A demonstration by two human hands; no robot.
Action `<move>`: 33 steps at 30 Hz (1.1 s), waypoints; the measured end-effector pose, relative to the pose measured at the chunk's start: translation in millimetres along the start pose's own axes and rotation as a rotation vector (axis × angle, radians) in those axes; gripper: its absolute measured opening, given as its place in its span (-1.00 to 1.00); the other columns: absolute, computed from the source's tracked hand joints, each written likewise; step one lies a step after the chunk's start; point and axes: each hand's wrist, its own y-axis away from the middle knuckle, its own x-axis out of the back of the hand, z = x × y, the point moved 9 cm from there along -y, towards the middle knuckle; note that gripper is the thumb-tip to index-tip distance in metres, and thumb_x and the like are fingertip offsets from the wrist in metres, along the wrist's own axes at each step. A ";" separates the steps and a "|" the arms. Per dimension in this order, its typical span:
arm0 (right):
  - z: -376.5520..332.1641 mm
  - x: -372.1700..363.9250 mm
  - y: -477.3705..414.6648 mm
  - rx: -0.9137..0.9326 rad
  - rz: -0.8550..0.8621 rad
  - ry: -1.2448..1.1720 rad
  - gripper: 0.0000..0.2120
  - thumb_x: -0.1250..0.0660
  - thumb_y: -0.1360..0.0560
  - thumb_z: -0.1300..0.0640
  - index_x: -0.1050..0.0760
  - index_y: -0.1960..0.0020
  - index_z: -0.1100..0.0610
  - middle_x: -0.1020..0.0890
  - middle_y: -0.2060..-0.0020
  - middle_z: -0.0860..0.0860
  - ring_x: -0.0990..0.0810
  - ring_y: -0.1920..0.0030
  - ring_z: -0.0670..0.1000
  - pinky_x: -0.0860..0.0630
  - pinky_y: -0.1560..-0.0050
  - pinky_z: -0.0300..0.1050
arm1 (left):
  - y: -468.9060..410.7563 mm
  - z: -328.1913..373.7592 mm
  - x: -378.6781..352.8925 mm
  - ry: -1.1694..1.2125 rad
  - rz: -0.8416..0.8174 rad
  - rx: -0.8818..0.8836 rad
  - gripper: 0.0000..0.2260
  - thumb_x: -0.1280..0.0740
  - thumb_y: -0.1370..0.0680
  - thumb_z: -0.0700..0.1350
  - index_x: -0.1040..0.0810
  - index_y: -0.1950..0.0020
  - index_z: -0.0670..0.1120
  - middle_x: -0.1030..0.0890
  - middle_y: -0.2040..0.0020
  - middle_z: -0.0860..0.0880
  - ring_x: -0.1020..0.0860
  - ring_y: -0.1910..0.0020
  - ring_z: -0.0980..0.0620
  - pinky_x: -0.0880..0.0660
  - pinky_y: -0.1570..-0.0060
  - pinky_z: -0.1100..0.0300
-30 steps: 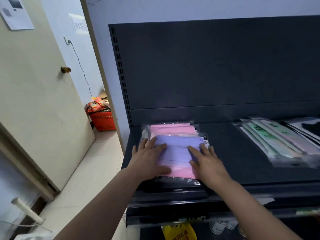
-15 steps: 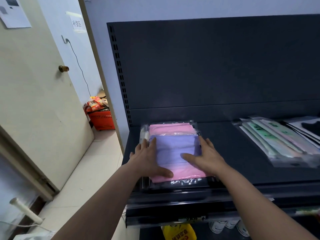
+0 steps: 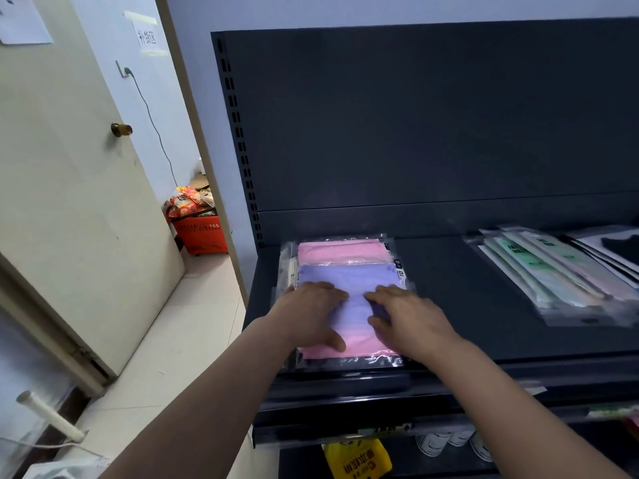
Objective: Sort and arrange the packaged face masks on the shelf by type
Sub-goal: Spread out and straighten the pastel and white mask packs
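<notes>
Seen from the head camera, both hands have come in from the sides of the pink-and-purple mask stack (image 3: 342, 252), where they were squaring its edges half a second ago. They now lie on top of it, closer together. I judge this pile at the left end of the shelf (image 3: 460, 305) is aligned and being patted flat, so this type looks nearly settled. The left hand (image 3: 311, 312) rests palm-down on the purple pack (image 3: 352, 276), fingers extended, gripping nothing. The right hand (image 3: 409, 321) lies flat just beside it, likewise pressing. The mixed pile (image 3: 560, 274) sits well apart to the right, apparently not yet sorted.
</notes>
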 end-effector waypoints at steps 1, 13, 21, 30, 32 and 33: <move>-0.1 0.6 0.8 -0.005 0.006 -0.010 -0.60 -0.21 -0.54 -0.07 -0.34 -0.37 -0.11 -0.41 -0.35 -0.09 -0.38 -0.36 -0.01 -0.37 -0.25 -0.05 | -1.5 0.7 -0.8 0.012 -0.009 -0.001 -0.16 -0.50 -0.33 0.21 -0.22 -0.52 0.06 -0.30 -0.48 0.01 -0.28 -0.45 -0.02 -0.26 -0.41 -0.08; 123.6 42.8 32.0 -0.236 0.220 0.035 -0.54 -0.18 -0.50 0.24 -0.37 -0.39 0.01 -0.40 -0.41 0.00 -0.20 -0.49 0.00 -0.24 -0.43 -0.02 | -54.0 112.1 23.9 0.173 0.191 -0.230 -0.63 -0.32 -0.55 -0.07 -0.48 -0.36 -0.07 -0.51 -0.34 -0.03 -0.42 -0.34 -0.01 -0.30 -0.32 0.17; 258.2 71.6 46.0 -0.499 0.179 0.130 -0.37 -0.13 -0.55 -0.19 -0.06 -0.50 0.05 0.03 -0.54 0.16 0.20 -0.51 0.26 0.11 -0.48 0.22 | -135.4 211.2 -4.0 0.314 0.105 -0.195 -0.49 -0.19 -0.63 -0.04 -0.12 -0.55 0.02 -0.19 -0.55 -0.04 -0.17 -0.52 0.00 -0.17 -0.47 0.08; 337.6 46.0 19.1 -0.379 -0.093 0.040 -0.36 -0.02 -0.55 -0.27 0.00 -0.53 0.00 -0.01 -0.54 0.07 0.02 -0.52 0.23 -0.13 -0.41 0.24 | -219.3 291.0 -22.1 0.250 0.008 -0.001 -0.59 -0.10 -0.65 0.00 -0.21 -0.50 0.22 -0.15 -0.53 -0.18 -0.25 -0.42 -0.27 -0.23 -0.40 0.02; 355.1 46.8 18.7 -0.366 -0.113 0.025 -0.38 -0.04 -0.55 -0.26 -0.05 -0.50 0.00 -0.05 -0.54 0.06 -0.03 -0.50 0.22 -0.19 -0.37 0.23 | -229.9 304.8 -24.1 0.212 -0.007 0.039 -0.61 -0.09 -0.65 0.03 -0.21 -0.49 0.24 -0.20 -0.51 -0.15 -0.27 -0.37 -0.28 -0.24 -0.38 0.00; 365.0 49.0 19.0 -0.362 -0.118 0.024 -0.39 -0.05 -0.54 -0.26 -0.08 -0.49 0.01 -0.07 -0.53 0.06 -0.06 -0.49 0.22 -0.22 -0.36 0.22 | -234.4 313.1 -24.2 0.208 -0.010 0.050 -0.61 -0.09 -0.65 0.03 -0.21 -0.49 0.24 -0.21 -0.50 -0.13 -0.27 -0.37 -0.27 -0.24 -0.37 0.00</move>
